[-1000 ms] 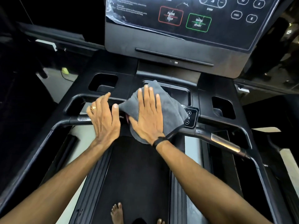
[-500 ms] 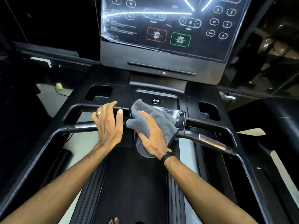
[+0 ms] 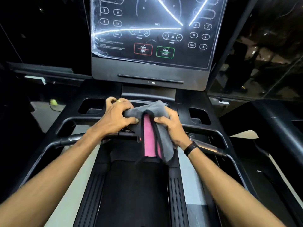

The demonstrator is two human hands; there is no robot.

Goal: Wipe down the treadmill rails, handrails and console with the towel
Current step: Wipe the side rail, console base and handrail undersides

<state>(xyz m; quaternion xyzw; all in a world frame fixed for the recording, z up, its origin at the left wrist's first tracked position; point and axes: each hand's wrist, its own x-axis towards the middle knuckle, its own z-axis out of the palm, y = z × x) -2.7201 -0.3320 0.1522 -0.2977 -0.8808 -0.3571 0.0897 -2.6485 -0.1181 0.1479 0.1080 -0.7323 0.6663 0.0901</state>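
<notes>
fingers of the left hand curled round the left end of the two-sided grey and pink microfibre towel, thumb pinching it from below; fingers of the right hand clenched on the right fold, thumb pressed into the cloth. both grasping, neither released.

then, largest first: big black treadmill console with a glossy touch panel upright ahead, streaked with bright reflections, a red-framed pause/stop button and a green-framed quick-start button near its lower edge. below it, black moulded tray deck with cup recesses either side of the hands. black curved handrails with silver grip sections crossing just under the wrists. dark running belt between ribbed black side rails at the bottom. towel held up off the tray between both hands, draped, pink face showing inside, lower end hanging over the front of the belt.

judged step: regrouping, probably refolding the cloth to a fresh face, not wiping. next move calls for a flat pad under one palm, then a reach up to the panel or out along a handrail, light on the panel so no button is pressed.
</notes>
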